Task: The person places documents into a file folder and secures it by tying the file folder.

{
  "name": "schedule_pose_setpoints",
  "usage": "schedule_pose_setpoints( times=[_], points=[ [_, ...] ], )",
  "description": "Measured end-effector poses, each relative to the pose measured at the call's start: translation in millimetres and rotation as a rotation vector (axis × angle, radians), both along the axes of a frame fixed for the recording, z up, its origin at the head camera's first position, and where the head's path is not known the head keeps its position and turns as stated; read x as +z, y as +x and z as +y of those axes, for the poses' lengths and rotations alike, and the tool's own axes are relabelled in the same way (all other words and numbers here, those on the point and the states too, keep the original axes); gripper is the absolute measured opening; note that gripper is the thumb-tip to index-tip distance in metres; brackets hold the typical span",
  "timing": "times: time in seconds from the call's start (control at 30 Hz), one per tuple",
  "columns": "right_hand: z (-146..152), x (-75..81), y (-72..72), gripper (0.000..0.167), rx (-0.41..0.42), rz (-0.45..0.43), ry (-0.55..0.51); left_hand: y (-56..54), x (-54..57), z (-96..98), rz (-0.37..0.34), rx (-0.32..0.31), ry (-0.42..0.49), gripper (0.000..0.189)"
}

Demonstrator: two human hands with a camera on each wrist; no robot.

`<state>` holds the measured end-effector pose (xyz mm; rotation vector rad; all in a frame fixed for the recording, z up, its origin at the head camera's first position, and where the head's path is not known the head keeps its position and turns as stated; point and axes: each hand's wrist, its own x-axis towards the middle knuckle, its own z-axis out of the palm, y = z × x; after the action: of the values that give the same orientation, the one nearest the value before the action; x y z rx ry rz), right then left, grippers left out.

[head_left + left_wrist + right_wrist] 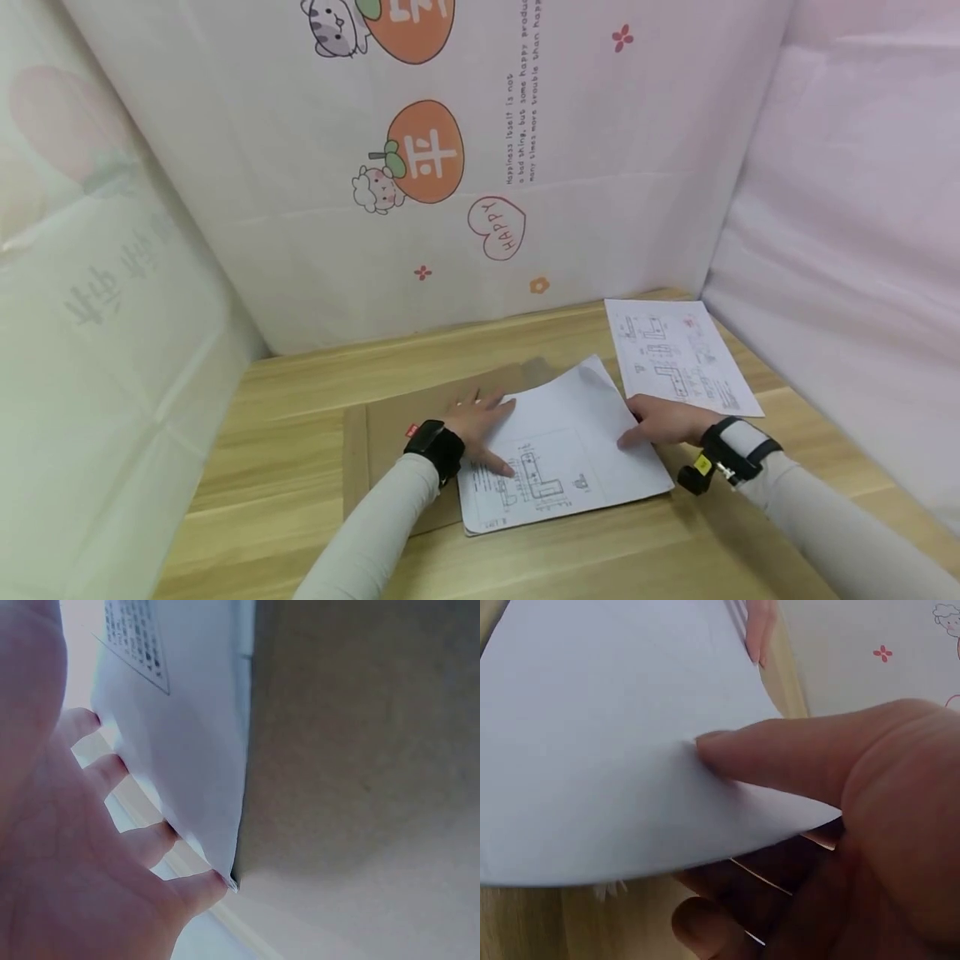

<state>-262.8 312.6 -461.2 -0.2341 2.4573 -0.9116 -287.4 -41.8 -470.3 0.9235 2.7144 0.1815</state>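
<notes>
A stack of white paper sheets (570,450), the top one printed with a technical drawing, lies partly over a flat brown cardboard folder (397,417). My left hand (474,425) rests on the sheets' left side with its fingers spread. In the left wrist view, the fingertips (199,889) touch the paper edge. At the right edge my right hand (663,419) pinches the sheets. The right wrist view shows its thumb (780,754) on top and the other fingers underneath, the paper (615,750) bowing between them.
Another printed sheet (678,354) lies at the back right of the wooden table (292,400). White patterned cloth (600,208) hangs behind the table and along both sides. A small red tag (412,430) shows on the folder beside the left wrist.
</notes>
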Motion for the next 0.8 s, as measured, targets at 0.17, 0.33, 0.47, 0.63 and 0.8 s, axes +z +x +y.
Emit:
schedule_pose_setpoints(
  times=[0.17,0.33,0.47,0.63,0.8],
  points=[
    [2.7,2.8,2.6,0.029,0.023,0.033,0.009,-7.0,-13.7,0.6,0.025,-0.002,-0.02,0.124],
    [2.7,4.2,4.1,0.027,-0.01,0.0,-0.006,-19.9,-39.4,0.1,0.046,0.012,-0.018,0.129],
    [2.4,1.3,3.2,0.025,-0.006,-0.014,-0.072,-18.7,-38.4,-1.0,0.032,0.017,-0.009,0.129],
    [3.4,-3.2,1.8,0.025,-0.02,-0.003,-0.155,-13.6,-29.8,-1.9,0.024,0.002,-0.017,0.129],
    [5.5,-9.6,2.7,0.022,-0.055,0.01,-0.192,-18.1,-36.3,-2.8,-0.009,0.004,0.021,0.125]
  ],
)
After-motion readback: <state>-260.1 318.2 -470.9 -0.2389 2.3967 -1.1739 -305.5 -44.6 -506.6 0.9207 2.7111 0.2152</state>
